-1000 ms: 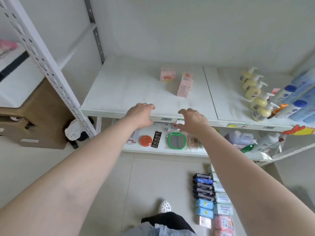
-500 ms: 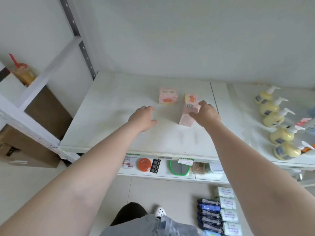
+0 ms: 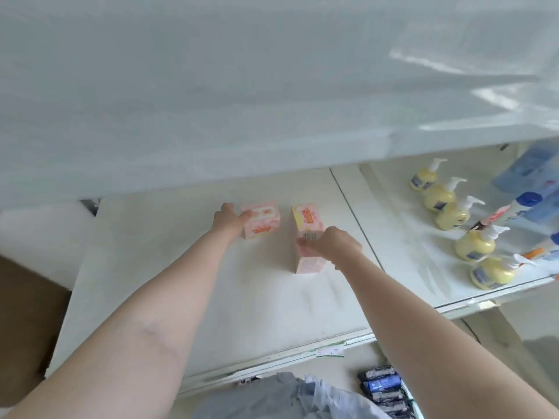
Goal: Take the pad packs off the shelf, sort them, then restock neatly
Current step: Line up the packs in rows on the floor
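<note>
Left hand [image 3: 231, 221] is reaching deep onto the white shelf board [image 3: 169, 267], fingers wrapped around the left side of a small pink square pad pack with an orange label [image 3: 262, 222], and it has a grip on it. That pack sits upright at about twelve o'clock on the board, close to the back wall.

Right hand [image 3: 331, 244] is over at one o'clock from the board's centre, fingers and thumb pinching the near top of a taller pale pink pad box with a barcode on its upper face [image 3: 308, 240]. The box stands upright on the board, its yellow-and-orange printed end toward the back. The two packs stand near each other with a clear gap between them, not touching.

Out to three o'clock, past the seam in the shelving, a diagonal row of five yellow pump soap bottles [image 3: 452, 213] stands on the neighbouring white board. Beyond them, at the right edge, blue-capped bottles and blue packs [image 3: 527, 204] are blurred and hard to read.

Down at five o'clock, on the floor below the shelf edge, a stack of dark blue and black wrapped packs [image 3: 381, 385] lies in a column. Overhead, the pale underside of the upper shelf [image 3: 242, 101] fills the top of the view.
</note>
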`<action>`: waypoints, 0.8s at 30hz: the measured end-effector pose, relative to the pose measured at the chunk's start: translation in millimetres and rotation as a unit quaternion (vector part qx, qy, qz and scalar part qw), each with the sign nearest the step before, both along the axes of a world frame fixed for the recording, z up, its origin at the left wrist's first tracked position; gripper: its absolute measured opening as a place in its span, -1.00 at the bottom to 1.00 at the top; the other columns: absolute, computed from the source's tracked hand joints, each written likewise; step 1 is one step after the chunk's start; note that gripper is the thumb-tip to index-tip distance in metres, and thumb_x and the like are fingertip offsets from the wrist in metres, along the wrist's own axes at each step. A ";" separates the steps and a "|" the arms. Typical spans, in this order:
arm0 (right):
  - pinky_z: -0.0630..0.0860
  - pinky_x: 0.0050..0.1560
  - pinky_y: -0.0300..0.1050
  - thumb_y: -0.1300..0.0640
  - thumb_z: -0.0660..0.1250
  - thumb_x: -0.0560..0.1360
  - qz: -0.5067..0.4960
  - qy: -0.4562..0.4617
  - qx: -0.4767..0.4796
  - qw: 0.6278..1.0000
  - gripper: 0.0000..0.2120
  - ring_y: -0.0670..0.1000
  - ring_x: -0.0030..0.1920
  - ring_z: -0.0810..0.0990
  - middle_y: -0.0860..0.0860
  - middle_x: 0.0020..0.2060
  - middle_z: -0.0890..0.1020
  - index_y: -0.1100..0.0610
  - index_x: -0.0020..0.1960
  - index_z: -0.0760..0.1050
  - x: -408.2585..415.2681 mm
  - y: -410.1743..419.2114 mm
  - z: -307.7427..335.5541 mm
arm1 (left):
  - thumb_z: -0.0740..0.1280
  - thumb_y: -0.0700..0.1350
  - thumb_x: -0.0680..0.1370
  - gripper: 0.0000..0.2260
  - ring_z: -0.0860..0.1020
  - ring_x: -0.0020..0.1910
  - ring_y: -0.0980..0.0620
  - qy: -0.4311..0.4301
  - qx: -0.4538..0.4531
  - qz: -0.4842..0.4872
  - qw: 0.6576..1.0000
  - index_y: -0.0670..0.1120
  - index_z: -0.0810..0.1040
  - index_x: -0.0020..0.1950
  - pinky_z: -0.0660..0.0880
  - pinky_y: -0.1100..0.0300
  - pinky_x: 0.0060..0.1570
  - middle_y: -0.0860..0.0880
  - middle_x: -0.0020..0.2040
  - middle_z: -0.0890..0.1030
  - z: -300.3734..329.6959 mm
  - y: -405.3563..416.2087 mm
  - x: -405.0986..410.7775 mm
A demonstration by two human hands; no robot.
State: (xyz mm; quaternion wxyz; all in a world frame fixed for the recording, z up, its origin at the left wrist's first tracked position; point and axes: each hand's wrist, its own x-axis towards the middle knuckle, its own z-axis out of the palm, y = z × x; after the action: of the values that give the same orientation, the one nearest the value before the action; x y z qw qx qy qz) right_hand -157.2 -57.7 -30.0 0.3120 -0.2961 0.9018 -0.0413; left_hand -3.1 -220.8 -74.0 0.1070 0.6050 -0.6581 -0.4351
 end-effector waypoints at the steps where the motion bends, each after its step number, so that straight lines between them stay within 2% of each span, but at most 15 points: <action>1: 0.40 -0.17 -0.19 -0.40 0.27 0.38 0.001 0.002 -0.003 1.000 -0.51 0.01 -0.23 0.54 -0.07 -0.29 0.49 0.03 -0.07 0.40 2.0 0.4 -3.1 | 0.31 0.08 0.54 -0.39 0.38 0.36 -0.17 0.004 0.016 0.004 1.000 -0.13 0.21 0.50 0.35 0.12 0.24 -0.20 0.44 0.30 -3.0 -3.1 -3.9; 4: 0.34 -0.19 -0.17 -0.41 0.26 0.38 0.006 0.012 -0.017 1.000 -0.51 0.01 -0.17 0.52 -0.09 -0.29 0.49 0.01 -0.03 0.41 9.0 0.7 -9.6 | 0.38 0.12 0.40 -0.35 0.48 0.27 -0.15 0.038 0.064 0.016 0.997 -0.06 0.32 0.42 0.49 0.05 0.21 -0.15 0.39 0.40 -20.4 -15.0 -11.4; 6: 0.33 -0.20 -0.17 -0.39 0.28 0.39 0.001 0.011 -0.026 1.000 -0.52 0.00 -0.19 0.51 -0.08 -0.30 0.49 0.02 -0.04 0.40 9.9 2.1 -9.3 | 0.35 0.17 0.24 -0.35 0.59 0.11 -0.14 0.061 0.073 0.015 0.995 -0.06 0.43 0.28 0.60 -0.05 0.03 -0.15 0.27 0.52 -50.2 -29.4 -15.9; 8: 0.33 -0.26 -0.18 -0.35 0.31 0.39 -0.007 0.002 -0.039 0.999 -0.54 -0.05 -0.29 0.48 -0.08 -0.33 0.49 0.03 -0.06 0.41 6.1 7.5 -6.6 | 0.40 0.13 0.30 -0.41 0.61 0.04 -0.15 0.075 0.059 0.022 0.995 -0.12 0.43 0.23 0.63 -0.01 -0.09 -0.14 0.21 0.54 -53.8 -19.4 -17.1; 10: 0.31 -0.34 -0.19 -0.31 0.36 0.37 -0.018 -0.014 -0.059 0.998 -0.55 -0.07 -0.35 0.47 -0.08 -0.37 0.49 0.06 -0.05 0.44 0.1 15.9 -7.1 | 0.47 0.05 0.38 -0.47 0.59 0.05 -0.16 0.074 0.011 0.014 0.997 -0.17 0.38 0.20 0.60 0.00 -0.07 -0.14 0.16 0.53 -33.6 10.0 -15.8; 12: 0.32 -0.35 -0.18 -0.27 0.38 0.37 -0.031 -0.030 -0.079 0.996 -0.57 -0.01 -0.29 0.50 -0.06 -0.37 0.48 0.08 -0.06 0.45 -4.3 24.9 -8.4 | 0.52 0.04 0.37 -0.46 0.58 0.03 -0.11 0.085 -0.020 -0.010 0.996 -0.15 0.34 0.17 0.57 -0.02 -0.01 -0.09 0.07 0.56 -32.0 29.5 -12.8; 15: 0.36 -0.27 -0.16 -0.23 0.41 0.37 -0.044 -0.055 -0.090 0.993 -0.60 0.04 -0.22 0.50 -0.03 -0.35 0.47 0.09 -0.14 0.41 -7.5 34.4 -7.1 | 0.58 0.07 0.28 -0.39 0.58 -0.07 -0.02 0.100 -0.027 -0.031 0.994 -0.10 0.33 0.14 0.55 0.08 -0.09 0.03 0.01 0.56 -30.7 47.8 -11.0; 18: 0.36 -0.29 -0.17 -0.20 0.42 0.38 -0.053 -0.073 -0.096 0.991 -0.60 0.02 -0.27 0.49 0.01 -0.32 0.49 0.10 -0.21 0.38 -8.7 40.5 -7.7 | 0.54 -0.03 0.37 -0.51 0.53 -0.13 -0.01 0.070 -0.056 -0.052 0.995 -0.12 0.36 0.13 0.46 0.16 -0.17 0.00 -0.01 0.51 -30.1 53.6 -11.0; 21: 0.50 -0.12 -0.14 -0.15 0.47 0.36 -0.108 -0.179 -0.164 0.964 -0.55 0.03 -0.07 0.56 0.05 -0.07 0.62 0.17 0.04 0.52 -16.5 49.9 -13.8 | 0.47 0.02 0.44 -0.55 0.50 -0.01 -0.04 0.076 -0.038 -0.026 0.996 -0.16 0.41 0.18 0.40 0.18 -0.13 -0.03 0.02 0.51 -25.2 54.7 -3.6; 22: 0.54 -0.06 -0.13 -0.12 0.48 0.36 -0.121 -0.226 -0.188 0.948 -0.55 0.00 -0.01 0.57 0.03 -0.04 0.63 0.17 0.08 0.55 -19.0 55.8 -13.7 | 0.45 0.05 0.46 -0.57 0.50 -0.02 -0.04 0.101 -0.007 -0.011 0.995 -0.15 0.41 0.17 0.41 0.17 -0.13 -0.04 0.03 0.51 -22.3 55.7 1.5; 24: 0.57 -0.04 -0.14 -0.11 0.49 0.37 -0.110 -0.311 -0.223 0.917 -0.61 -0.05 -0.05 0.57 -0.01 -0.13 0.63 0.17 0.01 0.60 -24.8 68.8 -12.9 | 0.41 0.07 0.49 -0.59 0.52 -0.05 -0.05 0.168 0.057 0.019 0.984 -0.13 0.41 0.20 0.47 0.14 -0.08 -0.07 0.06 0.52 -13.9 59.9 16.1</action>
State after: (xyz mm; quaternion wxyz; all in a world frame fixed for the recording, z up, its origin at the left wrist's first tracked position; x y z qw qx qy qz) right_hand -182.1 11.1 -42.9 0.4958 -0.2289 0.7537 -0.3657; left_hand 13.0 -160.9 -87.8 0.1896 0.5411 -0.5928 -0.5656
